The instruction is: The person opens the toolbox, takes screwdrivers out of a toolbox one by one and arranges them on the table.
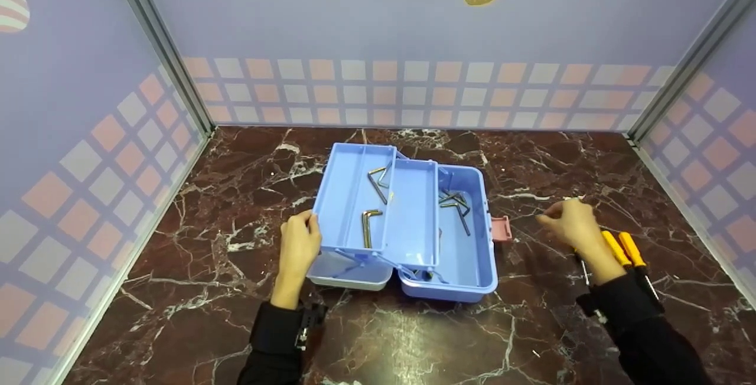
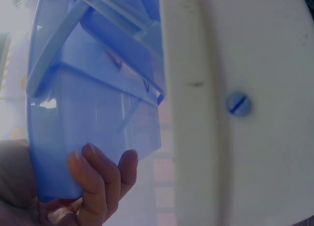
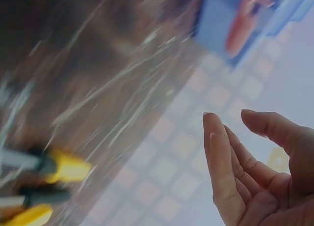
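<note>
A blue toolbox (image 1: 458, 261) stands unfolded on the table, its two trays fanned out to the left. My left hand (image 1: 300, 242) grips the left edge of the upper tray (image 1: 338, 196); in the left wrist view its fingers (image 2: 100, 179) curl around the tray's side. Several L-shaped hex keys lie inside: brassy hex keys (image 1: 367, 228) in the upper tray and dark hex keys (image 1: 460, 211) in the box bottom. Right of the box, my right hand (image 1: 572, 225) hovers with nothing in it. The right wrist view shows its thumb and fingertips apart.
Yellow-handled screwdrivers (image 1: 631, 249) lie at the right, partly hidden under my right forearm. A pink latch (image 1: 501, 228) sticks out from the box's right side. Beneath the upper tray is the pale lid (image 1: 348, 284). Patterned walls (image 1: 413, 90) enclose the dark marbled table (image 1: 236, 314).
</note>
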The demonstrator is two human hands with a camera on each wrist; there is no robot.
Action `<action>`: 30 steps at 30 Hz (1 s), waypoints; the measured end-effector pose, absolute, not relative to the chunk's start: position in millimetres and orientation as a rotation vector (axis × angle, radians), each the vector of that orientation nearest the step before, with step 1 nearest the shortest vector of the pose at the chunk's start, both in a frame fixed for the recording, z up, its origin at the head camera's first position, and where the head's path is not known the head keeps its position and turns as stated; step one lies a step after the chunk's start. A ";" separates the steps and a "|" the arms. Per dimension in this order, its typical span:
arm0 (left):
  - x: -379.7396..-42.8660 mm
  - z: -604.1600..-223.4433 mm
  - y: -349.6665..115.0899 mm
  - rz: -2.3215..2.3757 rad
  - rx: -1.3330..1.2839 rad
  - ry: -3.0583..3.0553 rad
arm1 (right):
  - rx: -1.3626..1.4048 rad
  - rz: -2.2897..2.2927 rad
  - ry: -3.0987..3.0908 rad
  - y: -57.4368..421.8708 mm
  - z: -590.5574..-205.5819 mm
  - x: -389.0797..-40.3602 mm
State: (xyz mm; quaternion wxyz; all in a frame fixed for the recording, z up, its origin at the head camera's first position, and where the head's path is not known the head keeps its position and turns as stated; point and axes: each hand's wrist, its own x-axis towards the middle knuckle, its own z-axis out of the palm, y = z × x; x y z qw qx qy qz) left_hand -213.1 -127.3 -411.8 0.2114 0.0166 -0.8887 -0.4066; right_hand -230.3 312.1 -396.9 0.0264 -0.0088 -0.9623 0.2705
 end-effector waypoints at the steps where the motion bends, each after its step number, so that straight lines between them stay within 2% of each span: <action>1: -213.3 -411.9 -127.3 -1.131 0.046 -2.467 | -0.001 0.877 -2.959 307.1 -397.0 -227.6; 13: -215.0 -413.5 -127.9 -1.111 0.026 -2.466 | 0.140 1.199 -3.041 255.7 -409.6 -204.4; 30: -214.6 -411.5 -127.3 -1.120 0.041 -2.477 | 0.262 1.728 -2.923 242.0 -432.0 -201.4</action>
